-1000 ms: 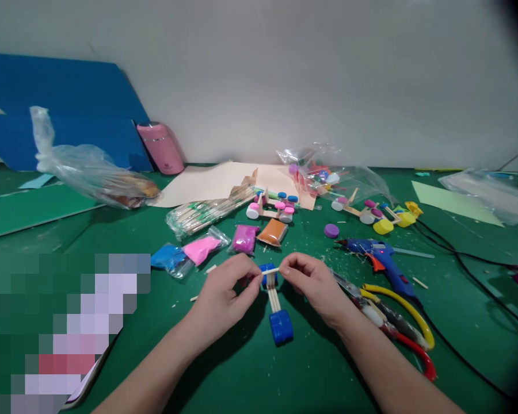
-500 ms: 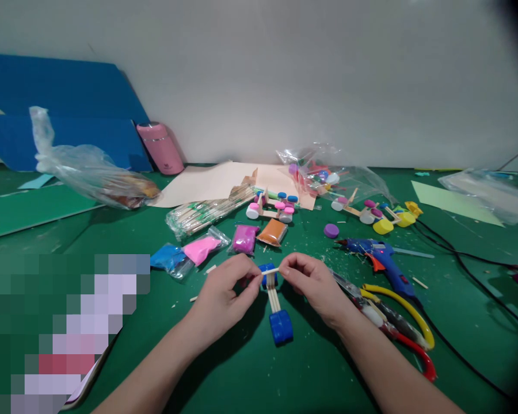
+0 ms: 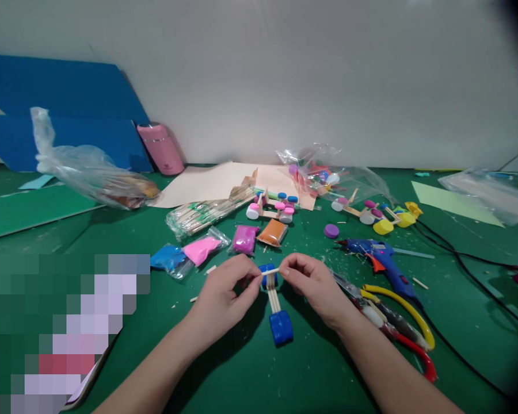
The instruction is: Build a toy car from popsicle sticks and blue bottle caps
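Observation:
A short wooden stick (image 3: pixel 270 272) lies crosswise between my hands, over the far end of a small model. My left hand (image 3: pixel 229 287) pinches its left end, and my right hand (image 3: pixel 313 282) pinches the right end. The model has blue bottle caps (image 3: pixel 281 328) at its near end and a blue cap (image 3: pixel 268 280) at the far end. Several thin sticks (image 3: pixel 274 300) lie side by side and join the two ends. It rests on the green table (image 3: pixel 311 376). My fingertips partly hide the far cap.
A blue hot glue gun (image 3: pixel 382 256) and pliers (image 3: pixel 397 328) with red and yellow handles lie to the right. Beyond my hands are clay packets (image 3: pixel 244 238), bagged sticks (image 3: pixel 211 213), and small wheeled models (image 3: pixel 271 208). A pink flask (image 3: pixel 161 148) stands at the back left.

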Tool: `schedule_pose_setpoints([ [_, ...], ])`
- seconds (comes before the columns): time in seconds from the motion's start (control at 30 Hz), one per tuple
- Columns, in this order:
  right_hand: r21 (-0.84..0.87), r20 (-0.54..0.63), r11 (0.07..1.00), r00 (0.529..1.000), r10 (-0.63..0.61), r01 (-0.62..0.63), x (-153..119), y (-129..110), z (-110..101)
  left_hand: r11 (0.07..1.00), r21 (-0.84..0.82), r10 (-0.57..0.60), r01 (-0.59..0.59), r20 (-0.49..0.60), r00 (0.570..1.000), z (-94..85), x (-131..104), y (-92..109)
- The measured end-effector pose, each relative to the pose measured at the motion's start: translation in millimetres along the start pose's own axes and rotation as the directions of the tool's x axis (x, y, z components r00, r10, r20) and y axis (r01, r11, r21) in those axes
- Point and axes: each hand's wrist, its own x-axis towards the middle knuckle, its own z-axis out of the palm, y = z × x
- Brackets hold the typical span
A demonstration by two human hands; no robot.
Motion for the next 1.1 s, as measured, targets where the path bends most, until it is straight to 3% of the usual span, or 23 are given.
schedule_pose_setpoints([
  [1.1, 0.008, 0.004, 1.000, 1.000, -0.005, 0.005, 1.4, -0.7, -0.8, 1.000, -0.014, 0.011, -0.011, 0.038, 0.999, 1.4, -1.9, -6.4],
])
